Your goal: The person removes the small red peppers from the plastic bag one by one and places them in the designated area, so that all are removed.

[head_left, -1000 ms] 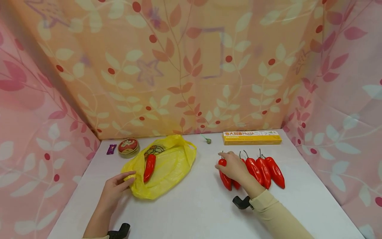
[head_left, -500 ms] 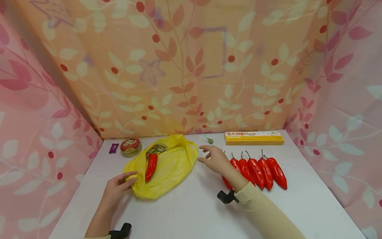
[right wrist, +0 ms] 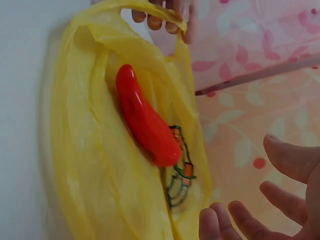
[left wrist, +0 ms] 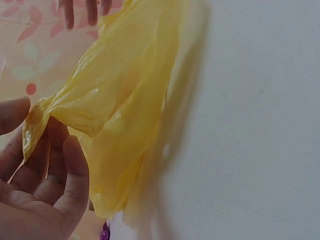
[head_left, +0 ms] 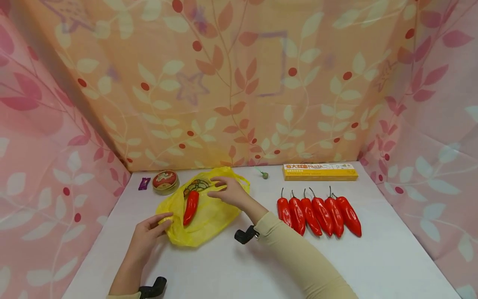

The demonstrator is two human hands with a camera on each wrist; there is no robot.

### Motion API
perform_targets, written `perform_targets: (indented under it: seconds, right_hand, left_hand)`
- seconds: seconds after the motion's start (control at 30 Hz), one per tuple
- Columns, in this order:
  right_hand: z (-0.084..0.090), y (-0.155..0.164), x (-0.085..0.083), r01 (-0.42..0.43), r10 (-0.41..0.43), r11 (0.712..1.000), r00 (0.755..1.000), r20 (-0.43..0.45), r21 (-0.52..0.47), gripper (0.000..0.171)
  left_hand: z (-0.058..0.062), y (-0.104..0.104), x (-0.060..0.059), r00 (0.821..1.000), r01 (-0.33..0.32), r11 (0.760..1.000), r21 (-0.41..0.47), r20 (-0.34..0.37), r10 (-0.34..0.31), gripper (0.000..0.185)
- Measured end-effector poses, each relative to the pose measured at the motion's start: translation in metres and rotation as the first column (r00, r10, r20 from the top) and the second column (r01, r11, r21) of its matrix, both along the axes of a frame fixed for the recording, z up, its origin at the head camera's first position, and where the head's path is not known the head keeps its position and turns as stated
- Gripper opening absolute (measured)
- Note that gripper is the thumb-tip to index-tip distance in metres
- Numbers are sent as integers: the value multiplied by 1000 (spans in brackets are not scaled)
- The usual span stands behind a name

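Observation:
A yellow plastic bag [head_left: 209,211] lies on the white table with one red pepper [head_left: 191,206] on it. My left hand [head_left: 164,221] pinches the bag's near left edge between thumb and fingers; the left wrist view shows the pinched yellow plastic [left wrist: 120,100] at my fingertips [left wrist: 70,150]. My right hand [head_left: 220,187] reaches over the bag's far right rim with its fingers spread and holds nothing. In the right wrist view the pepper [right wrist: 147,122] lies on the bag [right wrist: 75,160], my right fingers [right wrist: 290,160] hover open beside it, and my left fingers [right wrist: 160,20] grip the far rim.
Several red peppers [head_left: 317,211] lie in a row right of the bag. An orange pasta box [head_left: 320,171] sits at the back right, near a small green object [head_left: 264,175]. A round tin [head_left: 165,181] and a purple sweet [head_left: 144,183] sit back left. Patterned cloth walls enclose the table.
My right hand left the row of peppers and moved left to the bag's far rim. The left hand kept its pinch on the bag.

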State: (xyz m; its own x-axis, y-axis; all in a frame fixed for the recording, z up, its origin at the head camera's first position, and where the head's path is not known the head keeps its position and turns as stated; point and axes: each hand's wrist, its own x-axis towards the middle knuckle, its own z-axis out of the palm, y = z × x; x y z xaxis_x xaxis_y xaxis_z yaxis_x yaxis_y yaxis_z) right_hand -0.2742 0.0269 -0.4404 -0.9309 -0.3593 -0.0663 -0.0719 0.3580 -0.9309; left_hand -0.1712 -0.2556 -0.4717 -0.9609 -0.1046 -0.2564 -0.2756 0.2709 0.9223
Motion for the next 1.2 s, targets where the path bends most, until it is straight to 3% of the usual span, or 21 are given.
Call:
perform_targets:
  seconds: [0.23,0.5,0.87,1.1,1.2]
  right_hand:
    - [-22,-50,-14,69,-65,996,995,74,-54,60]
    - [-38,-84,-12,172,-167,985,979,117,-35,60]
    - [-56,-97,-12,66,-64,975,998,-15,210,65]
    - [-52,-95,-7,74,-84,991,992,89,111,55]
    - [-52,-97,-6,98,-109,988,990,91,115,47]
  left_hand:
    - [-1,1,-1,1000,1,1000,3,10,-1,47]
    - [-4,2,-3,1000,-5,1000,3,18,5,49]
    - [-5,1,-2,999,0,1000,12,35,-1,49]
    - [-5,0,-2,1000,-2,1000,26,23,2,50]
    - [-5,-1,-2,1000,-3,1000,27,19,2,49]
